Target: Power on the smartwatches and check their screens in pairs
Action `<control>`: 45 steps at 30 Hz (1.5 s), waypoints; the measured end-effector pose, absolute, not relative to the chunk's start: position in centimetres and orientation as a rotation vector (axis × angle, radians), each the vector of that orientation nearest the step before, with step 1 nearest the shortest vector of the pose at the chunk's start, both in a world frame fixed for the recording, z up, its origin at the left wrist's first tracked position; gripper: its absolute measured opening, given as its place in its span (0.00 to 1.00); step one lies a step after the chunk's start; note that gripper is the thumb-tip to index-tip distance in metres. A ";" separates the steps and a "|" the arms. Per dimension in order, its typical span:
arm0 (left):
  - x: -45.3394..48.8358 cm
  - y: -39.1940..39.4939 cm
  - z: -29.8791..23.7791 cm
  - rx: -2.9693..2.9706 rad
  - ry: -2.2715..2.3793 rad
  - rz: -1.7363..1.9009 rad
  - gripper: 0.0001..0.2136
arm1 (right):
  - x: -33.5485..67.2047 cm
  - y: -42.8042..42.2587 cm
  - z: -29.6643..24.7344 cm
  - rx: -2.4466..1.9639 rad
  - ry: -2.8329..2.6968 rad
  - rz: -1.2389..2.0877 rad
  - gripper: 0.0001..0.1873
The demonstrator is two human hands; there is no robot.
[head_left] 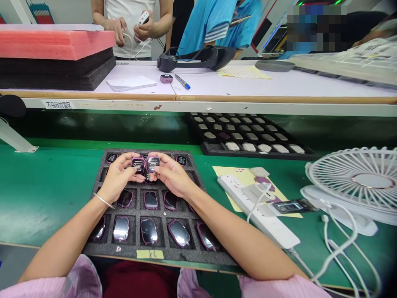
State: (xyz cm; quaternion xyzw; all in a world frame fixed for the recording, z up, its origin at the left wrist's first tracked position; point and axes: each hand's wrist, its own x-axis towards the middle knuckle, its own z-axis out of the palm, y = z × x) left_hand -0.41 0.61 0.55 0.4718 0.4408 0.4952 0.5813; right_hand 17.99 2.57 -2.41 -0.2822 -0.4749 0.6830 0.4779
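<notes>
My left hand pinches a small purple-edged watch body with a dark screen, held just above the black foam tray. My right hand grips a second watch body right beside the first, so the two nearly touch. Both hands hover over the tray's far middle rows. The tray's pockets hold several more purple watch bodies, screens up, in the near rows and far corners. My fingers hide the pockets beneath them.
A white power strip with plugs and cables lies right of the tray on yellow paper. A white desk fan stands at far right. Another black tray of light parts sits behind. On the raised shelf: foam sheets, a headset, a pen, and people standing beyond.
</notes>
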 end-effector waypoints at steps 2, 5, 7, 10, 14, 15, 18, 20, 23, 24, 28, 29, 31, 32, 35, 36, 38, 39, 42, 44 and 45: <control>-0.4 0.6 0.6 1.101 1.027 1.158 0.18 | 18.0 2.6 -2.4 -0.687 -1.153 1.673 0.20; -0.4 0.6 0.6 1.101 1.025 1.156 0.18 | 18.0 2.6 -2.5 -0.700 -1.156 1.662 0.19; -0.4 0.5 0.6 1.106 1.025 1.151 0.18 | 18.0 2.6 -2.5 -0.716 -1.167 1.649 0.19; -0.3 0.5 0.7 1.108 1.023 1.150 0.19 | 18.0 2.5 -2.4 -0.716 -1.174 1.641 0.19; -0.2 0.5 0.7 1.109 1.016 1.157 0.19 | 18.0 2.5 -2.3 -0.696 -1.188 1.645 0.22; -0.2 0.5 0.7 1.111 1.016 1.158 0.19 | 18.0 2.5 -2.3 -0.692 -1.193 1.646 0.23; -0.2 0.6 0.6 1.118 1.020 1.164 0.19 | 18.0 2.6 -2.4 -0.680 -1.199 1.649 0.24; -0.2 0.6 0.5 1.123 1.021 1.169 0.18 | 18.0 2.6 -2.5 -0.679 -1.200 1.649 0.24; -0.2 0.6 0.4 1.127 1.020 1.171 0.18 | 18.0 2.7 -2.6 -0.674 -1.205 1.645 0.23; -0.2 0.6 0.4 1.125 1.018 1.171 0.18 | 18.0 2.7 -2.6 -0.673 -1.207 1.644 0.23; -0.3 0.6 0.5 1.113 0.991 1.172 0.18 | 18.0 2.7 -2.5 -0.669 -1.203 1.647 0.24; -0.3 0.6 0.5 1.110 0.985 1.174 0.18 | 18.0 2.7 -2.5 -0.670 -1.202 1.648 0.24; -0.3 0.6 0.5 1.107 0.987 1.182 0.19 | 17.9 2.7 -2.5 -0.675 -1.200 1.648 0.25; -0.2 0.6 0.5 1.109 0.990 1.184 0.20 | 17.9 2.7 -2.5 -0.678 -1.199 1.643 0.26; -0.1 0.6 0.4 1.113 0.998 1.181 0.22 | 17.8 2.7 -2.6 -0.684 -1.188 1.622 0.27; -0.1 0.6 0.4 1.111 1.002 1.175 0.22 | 17.8 2.8 -2.6 -0.687 -1.183 1.619 0.27; 0.0 0.6 0.5 1.095 1.021 1.162 0.20 | 17.7 2.8 -2.5 -0.703 -1.163 1.630 0.25; -0.1 0.6 0.5 1.082 1.031 1.155 0.18 | 17.7 2.8 -2.5 -0.713 -1.147 1.642 0.22; -0.2 0.6 0.7 1.040 1.025 1.144 0.16 | 17.7 2.8 -2.4 -0.723 -1.092 1.674 0.17; -0.2 0.6 0.7 1.030 1.009 1.143 0.16 | 17.7 2.8 -2.3 -0.717 -1.074 1.678 0.16; -0.2 0.6 0.7 1.030 1.005 1.143 0.16 | 17.7 2.8 -2.3 -0.717 -1.071 1.677 0.16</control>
